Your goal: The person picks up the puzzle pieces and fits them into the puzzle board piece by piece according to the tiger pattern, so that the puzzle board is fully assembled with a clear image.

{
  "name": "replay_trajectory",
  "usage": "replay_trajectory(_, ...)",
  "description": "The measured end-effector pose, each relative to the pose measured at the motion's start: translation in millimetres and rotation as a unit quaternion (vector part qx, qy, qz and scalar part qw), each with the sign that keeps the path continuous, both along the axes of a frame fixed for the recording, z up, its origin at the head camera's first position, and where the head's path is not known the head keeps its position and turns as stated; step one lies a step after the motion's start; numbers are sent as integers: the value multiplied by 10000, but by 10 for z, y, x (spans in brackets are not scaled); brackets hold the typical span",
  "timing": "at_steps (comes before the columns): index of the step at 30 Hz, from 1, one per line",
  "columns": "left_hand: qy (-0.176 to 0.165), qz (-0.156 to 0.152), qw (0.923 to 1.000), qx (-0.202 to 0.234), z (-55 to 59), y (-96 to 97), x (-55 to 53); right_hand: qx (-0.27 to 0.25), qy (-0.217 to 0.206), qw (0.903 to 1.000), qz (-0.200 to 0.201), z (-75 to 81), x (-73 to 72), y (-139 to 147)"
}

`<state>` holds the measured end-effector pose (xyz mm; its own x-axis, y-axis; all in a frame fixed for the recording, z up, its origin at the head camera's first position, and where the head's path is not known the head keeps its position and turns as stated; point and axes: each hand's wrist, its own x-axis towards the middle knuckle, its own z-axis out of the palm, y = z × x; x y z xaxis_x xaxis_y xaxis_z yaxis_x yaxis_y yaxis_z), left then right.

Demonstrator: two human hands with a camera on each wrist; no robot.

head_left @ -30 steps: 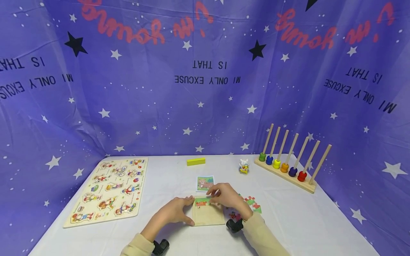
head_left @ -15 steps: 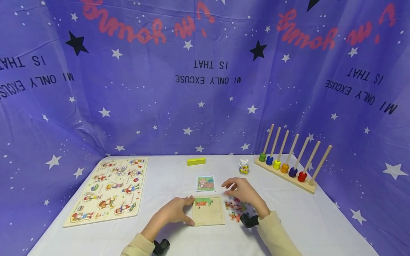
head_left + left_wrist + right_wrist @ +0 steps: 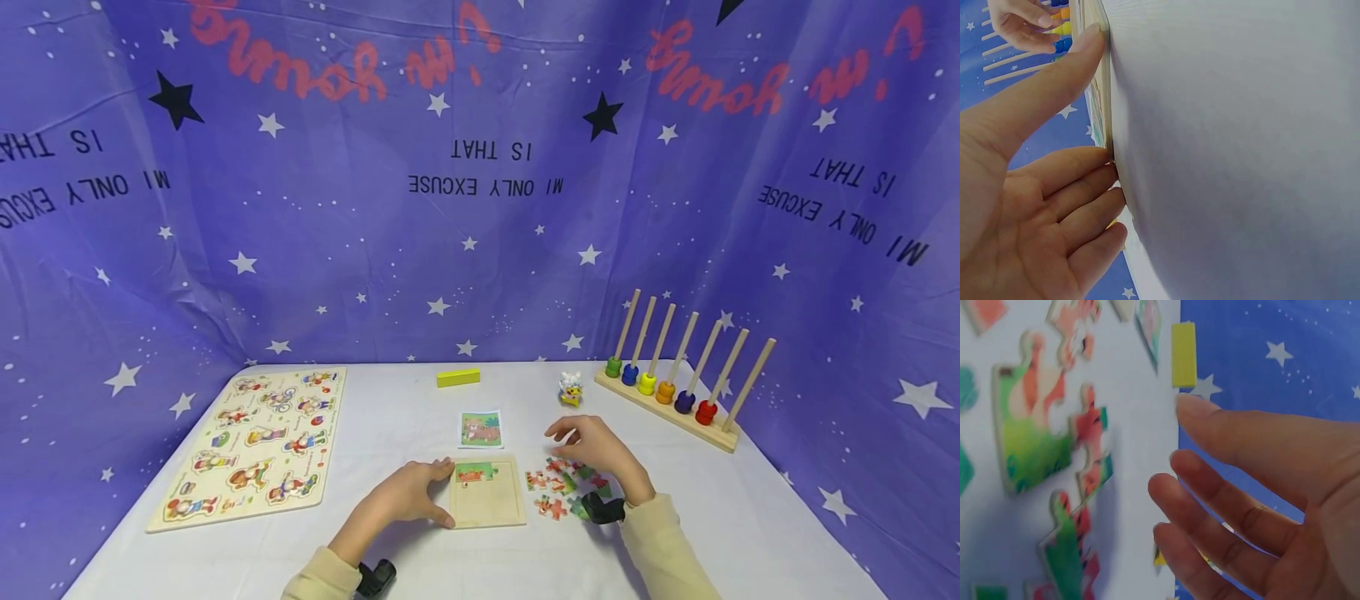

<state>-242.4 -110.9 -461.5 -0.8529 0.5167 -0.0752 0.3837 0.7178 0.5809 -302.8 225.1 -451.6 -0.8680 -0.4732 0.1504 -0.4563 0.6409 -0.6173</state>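
Observation:
My left hand [image 3: 408,490] steadies the small wooden puzzle tray [image 3: 487,508] at its left side, thumb and fingertips touching the edge. In the left wrist view, its fingers [image 3: 1085,206] lie fairly straight along that edge. Joined puzzle pieces [image 3: 476,473] with a green and orange picture fill the tray's upper left. Over the loose jigsaw pieces [image 3: 553,507] to the right hovers my right hand [image 3: 596,443], its fingers loosely bent and holding nothing. The right wrist view shows a green and orange jigsaw piece [image 3: 1038,440] lying beside others below the hand.
A picture card [image 3: 481,430] of a bear lies just behind the tray. Farther back are a yellow block [image 3: 458,378] and a small toy figure [image 3: 570,389]. A peg rack [image 3: 660,404] with coloured beads stands right; a large picture puzzle board [image 3: 247,450] lies left.
My right hand has moved away from the tray to the right, over the loose pieces, uncovering the joined pieces in the tray. The left hand stays at the tray's edge.

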Motion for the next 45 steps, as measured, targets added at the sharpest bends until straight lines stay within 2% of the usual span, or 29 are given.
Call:
replay_trajectory(8, 10, 4, 10000, -31, -5, 1, -5, 155, -384, 9991, 19, -73, -14, 92)
replay_trajectory(16, 0, 17, 10000, -61, -5, -1, -13, 251, -390, 9989, -34, -101, -21, 124)
replay_trajectory(22, -34, 17, 9999, -97, 3, 4, -14, 311, -285, 9988, 240, -79, 12, 139)
replay_trajectory(27, -50, 36, 9999, -86, 9, 5, -22, 444, -124, 9979, 454, -19, 112, 174)
replay_trajectory(34, -44, 17, 10000, -88, 1, 8, -23, 586, -287, 9961, 596, 21, 338, 252)
replay_trajectory(45, -78, 33, 10000, -38, 11, -4, -8, 700, -531, 9954, 384, -81, 567, 340)
